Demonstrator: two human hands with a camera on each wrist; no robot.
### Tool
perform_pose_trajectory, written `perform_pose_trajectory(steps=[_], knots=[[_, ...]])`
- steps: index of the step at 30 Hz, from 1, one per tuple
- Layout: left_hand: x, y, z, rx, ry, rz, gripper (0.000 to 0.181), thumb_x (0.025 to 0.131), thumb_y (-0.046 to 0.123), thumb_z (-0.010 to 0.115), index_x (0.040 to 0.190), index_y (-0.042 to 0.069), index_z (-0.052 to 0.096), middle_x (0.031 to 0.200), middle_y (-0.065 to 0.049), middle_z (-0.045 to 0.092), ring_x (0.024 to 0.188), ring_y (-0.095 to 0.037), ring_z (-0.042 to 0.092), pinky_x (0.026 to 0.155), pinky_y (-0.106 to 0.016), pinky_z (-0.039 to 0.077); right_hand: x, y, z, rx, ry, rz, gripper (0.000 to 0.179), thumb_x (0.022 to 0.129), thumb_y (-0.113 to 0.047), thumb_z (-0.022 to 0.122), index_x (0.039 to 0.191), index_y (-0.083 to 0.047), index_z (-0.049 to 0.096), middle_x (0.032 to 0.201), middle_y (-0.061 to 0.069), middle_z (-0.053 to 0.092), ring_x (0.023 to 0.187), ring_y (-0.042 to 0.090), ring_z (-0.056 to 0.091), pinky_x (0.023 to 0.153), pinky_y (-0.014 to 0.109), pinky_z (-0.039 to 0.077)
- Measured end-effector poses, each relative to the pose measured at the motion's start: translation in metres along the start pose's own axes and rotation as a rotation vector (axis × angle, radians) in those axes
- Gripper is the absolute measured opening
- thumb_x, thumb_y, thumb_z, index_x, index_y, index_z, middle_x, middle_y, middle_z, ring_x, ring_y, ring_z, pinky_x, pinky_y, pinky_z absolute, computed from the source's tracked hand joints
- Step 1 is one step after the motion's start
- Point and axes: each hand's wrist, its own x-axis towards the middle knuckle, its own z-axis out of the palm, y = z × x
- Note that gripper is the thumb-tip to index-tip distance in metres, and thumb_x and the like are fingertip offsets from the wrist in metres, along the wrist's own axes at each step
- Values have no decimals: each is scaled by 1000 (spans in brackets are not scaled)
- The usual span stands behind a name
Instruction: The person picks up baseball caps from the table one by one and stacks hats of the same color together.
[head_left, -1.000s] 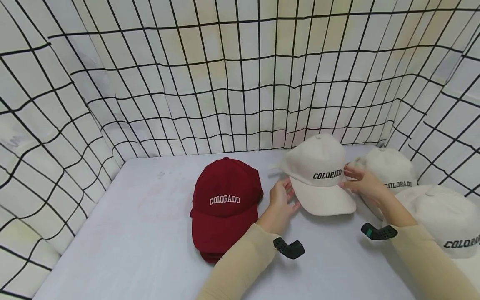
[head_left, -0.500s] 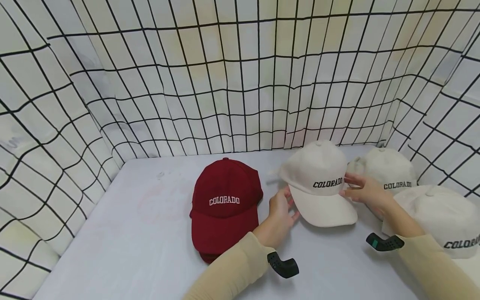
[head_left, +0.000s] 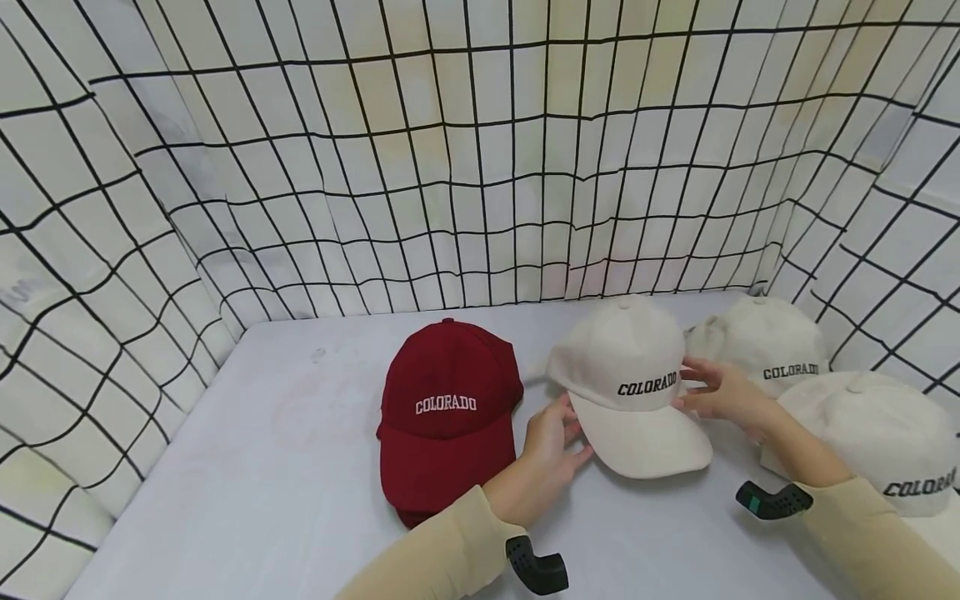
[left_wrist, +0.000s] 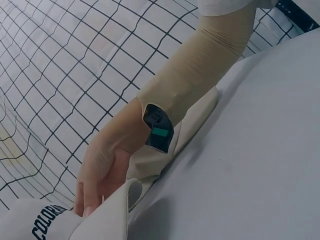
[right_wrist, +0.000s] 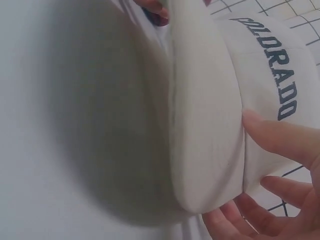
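Note:
An off-white baseball cap [head_left: 628, 354] with black COLORADO lettering stands between my hands, its brim toward me. My left hand [head_left: 550, 454] holds its left side at the base of the brim, and my right hand [head_left: 731, 402] grips the opposite side. In the right wrist view, the right thumb [right_wrist: 280, 135] lies on the front beside the lettering, while the other fingers reach under the brim's edge. The left wrist view shows the right hand [left_wrist: 102, 162] behind the brim [left_wrist: 107, 215]. A dark red COLORADO cap [head_left: 450, 400] lies left of my left hand, stacked on another red one.
Two more off-white COLORADO caps, a farther cap [head_left: 780, 342] and a nearer cap [head_left: 870, 433], lie at the right beside my right forearm. A white cloth with a black grid [head_left: 487, 167] rises behind and at both sides of the white table [head_left: 285, 467].
Both hands have brought the off-white cap toward me and down close to the table. The red caps and the other off-white caps stay in place.

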Motion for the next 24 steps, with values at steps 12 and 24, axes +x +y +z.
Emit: perform_pose_trajectory(steps=[12, 24], knots=[[-6, 6, -16, 100, -41, -1, 58, 77, -2, 40, 134, 1, 46, 132, -13, 48, 105, -25, 42, 94, -60, 32, -4, -2, 10, 32, -66, 1, 93, 82, -24, 72, 146, 4, 10, 141, 30, 26, 122, 42, 37, 82, 37, 48], [-13, 10, -30, 158, -120, -33, 56, 80, 0, 41, 135, 0, 42, 127, -13, 46, 107, -26, 45, 93, -59, 34, -16, 0, 17, 39, -54, 6, 88, 81, -23, 73, 144, 6, 17, 136, 30, 33, 111, 32, 49, 76, 34, 49]])
